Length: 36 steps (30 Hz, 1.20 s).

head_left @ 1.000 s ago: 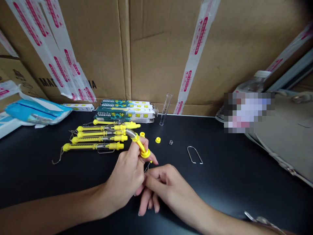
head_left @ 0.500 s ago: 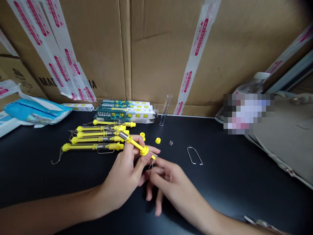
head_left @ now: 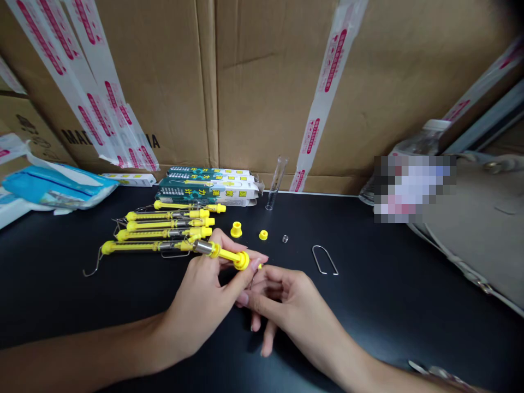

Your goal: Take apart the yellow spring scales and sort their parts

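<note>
The left hand (head_left: pixel 202 295) grips a yellow plastic rod with a silver metal end (head_left: pixel 228 255), above a black tabletop (head_left: pixel 380 295). The right hand (head_left: pixel 292 300) seems to pinch a thin metal wire (head_left: pixel 252 281), partly hidden, probably to steady it. A flanged yellow plastic cap (head_left: pixel 236 231) stands nearby, within easy reach.

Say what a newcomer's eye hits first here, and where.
First, the bright yellow plastic rod with a silvery metal cylinder on one end, held in the left hand near the centre. Then the slim yellow tubular instruments with wire hooks, lying side by side on the black tabletop, left of centre. Behind, a brown cardboard wall crossed by white-and-red tape.
</note>
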### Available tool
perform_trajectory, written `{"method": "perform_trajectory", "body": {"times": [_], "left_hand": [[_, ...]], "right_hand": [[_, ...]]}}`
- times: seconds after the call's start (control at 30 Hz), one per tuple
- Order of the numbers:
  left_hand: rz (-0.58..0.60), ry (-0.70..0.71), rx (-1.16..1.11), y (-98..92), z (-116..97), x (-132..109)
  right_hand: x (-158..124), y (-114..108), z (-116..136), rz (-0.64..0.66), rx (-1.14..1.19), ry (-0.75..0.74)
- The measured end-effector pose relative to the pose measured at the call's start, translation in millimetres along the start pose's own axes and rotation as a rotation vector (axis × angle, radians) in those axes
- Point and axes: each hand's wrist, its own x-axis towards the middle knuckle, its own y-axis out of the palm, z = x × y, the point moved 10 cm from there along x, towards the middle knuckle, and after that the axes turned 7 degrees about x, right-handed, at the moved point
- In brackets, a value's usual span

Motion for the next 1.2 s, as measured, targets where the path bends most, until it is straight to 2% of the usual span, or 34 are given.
{"method": "perform_trajectory", "body": {"times": [0.33, 0.43, 0.57, 0.67, 0.77, 0.87, 0.97, 1.1, 1.2], "left_hand": [[-0.013, -0.022, -0.086, -0.9, 10.9, 6.4], [-0.009, -0.047, -0.157, 0.4, 15.2, 8.8], [0.000, -0.115, -0.222, 2.3, 21.4, 13.0], [0.014, -0.121, -0.265, 2.9, 18.7, 15.9], [0.057, -0.100, -0.282, 5.3, 13.6, 17.2], [0.095, -0.083, -0.266, 7.4, 12.2, 16.8], [0.106, -0.089, -0.246, 8.3, 15.0, 15.6], [0.111, -0.085, -0.216, 9.2, 15.4, 14.8], [0.116, -0.080, -0.214, 9.8, 13.9, 14.8]], "right_hand": [[-2.4, -5.9, -2.2, -0.040, -0.119, -0.038], [-4.8, -10.4, 12.3, -0.056, -0.290, -0.127], [-13.2, -11.2, 40.0, -0.053, -0.593, -0.332], [-21.6, -10.2, 58.5, -0.077, -0.818, -0.481], [-26.5, -12.6, 70.9, -0.137, -1.067, -0.558], [-24.6, -19.8, 73.4, -0.149, -1.250, -0.521], [-20.9, -29.6, 74.5, -0.120, -1.313, -0.446], [-13.9, -49.3, 79.3, -0.128, -1.296, -0.289], [-8.2, -70.0, 83.8, -0.202, -1.203, -0.146]]}}
